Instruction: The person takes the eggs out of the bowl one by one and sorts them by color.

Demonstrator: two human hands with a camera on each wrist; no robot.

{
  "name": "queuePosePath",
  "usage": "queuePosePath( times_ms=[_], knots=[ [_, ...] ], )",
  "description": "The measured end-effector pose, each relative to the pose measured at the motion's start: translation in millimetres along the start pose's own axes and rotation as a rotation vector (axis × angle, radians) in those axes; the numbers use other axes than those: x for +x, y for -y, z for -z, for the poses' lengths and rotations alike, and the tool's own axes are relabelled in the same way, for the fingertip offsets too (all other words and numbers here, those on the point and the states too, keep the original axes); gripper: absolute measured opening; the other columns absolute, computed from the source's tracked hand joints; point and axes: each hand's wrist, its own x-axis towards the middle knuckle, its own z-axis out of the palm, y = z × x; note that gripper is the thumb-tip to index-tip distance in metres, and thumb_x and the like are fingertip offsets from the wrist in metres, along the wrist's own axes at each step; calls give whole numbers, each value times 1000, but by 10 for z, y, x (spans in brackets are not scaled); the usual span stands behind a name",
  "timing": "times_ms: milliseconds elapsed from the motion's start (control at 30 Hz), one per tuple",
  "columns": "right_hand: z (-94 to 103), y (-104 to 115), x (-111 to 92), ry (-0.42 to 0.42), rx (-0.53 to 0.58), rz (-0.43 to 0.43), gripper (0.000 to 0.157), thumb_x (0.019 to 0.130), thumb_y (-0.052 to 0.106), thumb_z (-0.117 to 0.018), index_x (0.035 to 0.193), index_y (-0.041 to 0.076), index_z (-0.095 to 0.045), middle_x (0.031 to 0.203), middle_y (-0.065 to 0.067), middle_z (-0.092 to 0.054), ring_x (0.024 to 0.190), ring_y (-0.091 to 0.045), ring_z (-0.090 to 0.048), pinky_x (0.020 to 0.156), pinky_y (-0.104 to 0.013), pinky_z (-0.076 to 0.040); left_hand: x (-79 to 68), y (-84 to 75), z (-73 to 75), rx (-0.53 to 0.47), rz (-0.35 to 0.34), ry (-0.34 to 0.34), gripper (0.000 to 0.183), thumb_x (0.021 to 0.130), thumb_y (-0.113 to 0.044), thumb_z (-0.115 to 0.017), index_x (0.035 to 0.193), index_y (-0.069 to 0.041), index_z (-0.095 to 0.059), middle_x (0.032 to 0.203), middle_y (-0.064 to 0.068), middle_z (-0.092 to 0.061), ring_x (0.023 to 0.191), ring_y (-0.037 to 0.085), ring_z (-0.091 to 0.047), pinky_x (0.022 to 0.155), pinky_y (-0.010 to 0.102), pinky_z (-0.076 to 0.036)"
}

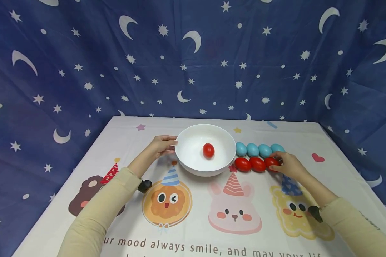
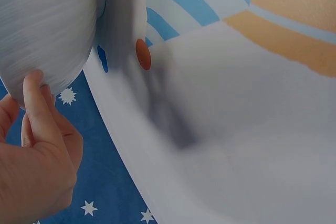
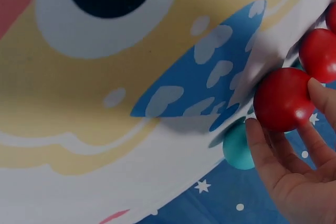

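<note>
A white bowl [image 1: 193, 165] stands on the table with one red egg [image 1: 208, 150] inside. My left hand [image 1: 163, 145] pinches the bowl's left rim; in the left wrist view, its thumb and fingers lie on either side of the bowl's edge [image 2: 52, 30]. To the right of the bowl, my right hand [image 1: 287, 165] grips the rightmost red egg [image 1: 271, 164] of a short row. In the right wrist view, thumb and fingertips surround that egg [image 3: 283, 99]. Two more red eggs [image 1: 250, 164] lie beside it, toward the bowl.
Behind the red eggs runs a row of several light blue eggs [image 1: 252, 150], close to the bowl's right side. The white tablecloth [image 1: 193, 214] carries printed cartoon figures and lettering. A dark blue curtain [image 1: 212, 64] with moons and stars hangs behind the table's far edge.
</note>
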Motion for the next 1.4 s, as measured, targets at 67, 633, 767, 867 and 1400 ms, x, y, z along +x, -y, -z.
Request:
queuePosePath(
  times_ms=[67, 633, 767, 867, 1400],
  knots=[
    [-6, 0, 5, 0, -8, -5, 40, 82, 11, -70, 114, -10, -57, 100, -27, -60, 83, -31, -57, 76, -46, -58, -1, -5, 2, -8, 1, 0, 44, 89, -8, -63, 132, -4, -53, 112, 11, -62, 66, 5, -65, 71, 22, -61],
    [9, 14, 15, -20, -9, -4, 38, 82, 11, -70, 112, -10, -58, 102, -28, -60, 84, -33, -58, 77, -48, -58, 34, 5, -3, 3, -3, -2, 44, 91, -8, -61, 134, -5, -52, 133, 19, -52, 67, 5, -64, 69, 20, -61],
    [25, 25, 20, -24, -10, 0, 38, 83, 11, -69, 112, -10, -58, 103, -29, -60, 87, -36, -59, 79, -50, -57, 28, 6, 0, 1, -8, -1, 44, 91, -8, -61, 133, -4, -52, 133, 19, -53, 67, 5, -64, 68, 20, -61],
    [46, 39, 23, -28, -14, 8, 38, 83, 11, -69, 112, -10, -58, 103, -30, -61, 88, -38, -59, 79, -51, -57, 16, 7, -3, -4, -7, 0, 45, 90, -8, -63, 133, -4, -53, 131, 18, -54, 67, 5, -64, 68, 20, -61],
    [182, 237, 93, -41, 14, -10, 35, 85, 12, -67, 112, -9, -57, 102, -29, -61, 85, -36, -61, 72, -43, -61, -7, 8, -7, -14, -11, -14, 42, 89, -6, -63, 130, -4, -55, 108, 10, -63, 63, 4, -65, 63, 18, -60]
  ],
)
